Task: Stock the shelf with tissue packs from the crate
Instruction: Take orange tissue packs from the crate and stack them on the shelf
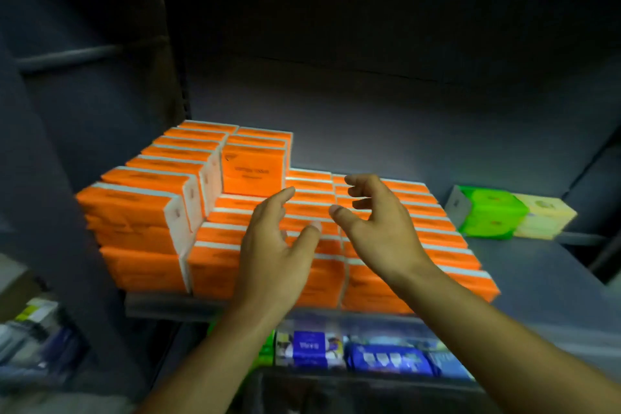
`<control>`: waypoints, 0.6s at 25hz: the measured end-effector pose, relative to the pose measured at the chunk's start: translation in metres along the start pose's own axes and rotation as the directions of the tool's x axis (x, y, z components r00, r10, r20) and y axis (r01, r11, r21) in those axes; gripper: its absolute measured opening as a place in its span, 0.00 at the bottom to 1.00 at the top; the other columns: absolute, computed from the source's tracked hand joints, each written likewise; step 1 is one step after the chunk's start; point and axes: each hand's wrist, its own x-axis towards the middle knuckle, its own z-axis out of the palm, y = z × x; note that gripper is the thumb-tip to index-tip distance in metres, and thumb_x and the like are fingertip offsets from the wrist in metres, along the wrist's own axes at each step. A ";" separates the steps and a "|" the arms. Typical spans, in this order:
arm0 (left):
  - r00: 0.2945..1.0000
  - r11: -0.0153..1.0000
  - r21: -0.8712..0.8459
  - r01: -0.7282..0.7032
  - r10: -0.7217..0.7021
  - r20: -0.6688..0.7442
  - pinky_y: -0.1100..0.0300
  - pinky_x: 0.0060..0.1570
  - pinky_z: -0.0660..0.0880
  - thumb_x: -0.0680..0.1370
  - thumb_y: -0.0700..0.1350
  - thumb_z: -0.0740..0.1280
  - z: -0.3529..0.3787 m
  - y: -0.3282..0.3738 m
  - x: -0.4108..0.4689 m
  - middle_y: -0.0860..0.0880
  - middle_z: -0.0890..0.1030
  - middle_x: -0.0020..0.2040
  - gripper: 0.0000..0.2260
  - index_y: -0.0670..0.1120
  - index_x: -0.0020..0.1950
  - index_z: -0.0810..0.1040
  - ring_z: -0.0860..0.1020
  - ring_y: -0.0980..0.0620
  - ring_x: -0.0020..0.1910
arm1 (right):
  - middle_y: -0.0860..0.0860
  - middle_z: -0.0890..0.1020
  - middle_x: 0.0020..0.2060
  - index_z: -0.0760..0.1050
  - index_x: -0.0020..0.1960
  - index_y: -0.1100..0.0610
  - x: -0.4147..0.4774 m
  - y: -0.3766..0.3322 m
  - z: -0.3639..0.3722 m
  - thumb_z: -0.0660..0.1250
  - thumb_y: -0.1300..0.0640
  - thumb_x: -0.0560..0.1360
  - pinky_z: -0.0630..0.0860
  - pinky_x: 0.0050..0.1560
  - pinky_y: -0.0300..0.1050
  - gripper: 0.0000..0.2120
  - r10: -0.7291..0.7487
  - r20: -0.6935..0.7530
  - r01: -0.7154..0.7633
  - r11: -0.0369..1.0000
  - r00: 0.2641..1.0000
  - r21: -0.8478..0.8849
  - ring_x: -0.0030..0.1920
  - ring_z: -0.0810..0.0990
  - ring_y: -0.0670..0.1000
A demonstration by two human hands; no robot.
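Several orange tissue packs (141, 212) stand in rows on the grey shelf (537, 265), stacked higher at the left and one layer lower in the middle and right. My left hand (275, 245) hovers over the middle rows with fingers spread and holds nothing. Beside it, my right hand (376, 218) hangs over the right rows, its fingers loosely curved and empty. No crate is in view.
Green packs (490, 212) and pale yellow packs (544, 215) lie at the shelf's back right. Bare shelf shows to the right of the orange rows. Blue packs (389, 358) fill the lower shelf. A grey upright post (168, 77) bounds the left side.
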 end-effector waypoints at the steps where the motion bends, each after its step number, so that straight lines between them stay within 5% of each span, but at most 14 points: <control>1: 1.000 1.000 -0.014 -0.001 0.002 0.020 0.52 0.64 0.74 0.69 0.54 0.69 0.003 0.001 -0.015 0.58 0.76 0.65 0.24 0.60 0.66 0.73 0.74 0.61 0.64 | 0.46 0.78 0.56 0.73 0.64 0.49 -0.017 0.004 -0.011 0.72 0.53 0.73 0.75 0.51 0.41 0.20 -0.014 -0.008 0.014 1.000 1.000 -0.014 0.53 0.78 0.45; 8: 0.971 0.992 -0.066 -0.103 0.115 0.210 0.58 0.53 0.78 0.73 0.48 0.70 0.032 0.015 -0.095 0.57 0.82 0.52 0.10 0.55 0.54 0.78 0.80 0.60 0.53 | 0.46 0.79 0.55 0.74 0.61 0.48 -0.125 0.052 -0.084 0.72 0.55 0.74 0.78 0.50 0.44 0.17 0.048 -0.094 -0.052 0.998 0.994 -0.038 0.54 0.78 0.44; 15: 0.810 0.959 0.241 -0.149 -0.022 0.586 0.54 0.58 0.77 0.74 0.45 0.73 0.076 -0.041 -0.171 0.53 0.82 0.53 0.11 0.51 0.56 0.79 0.80 0.57 0.54 | 0.49 0.80 0.57 0.75 0.60 0.52 -0.234 0.149 -0.130 0.72 0.53 0.74 0.73 0.55 0.41 0.16 0.409 0.006 -0.398 0.889 0.912 -0.226 0.55 0.79 0.48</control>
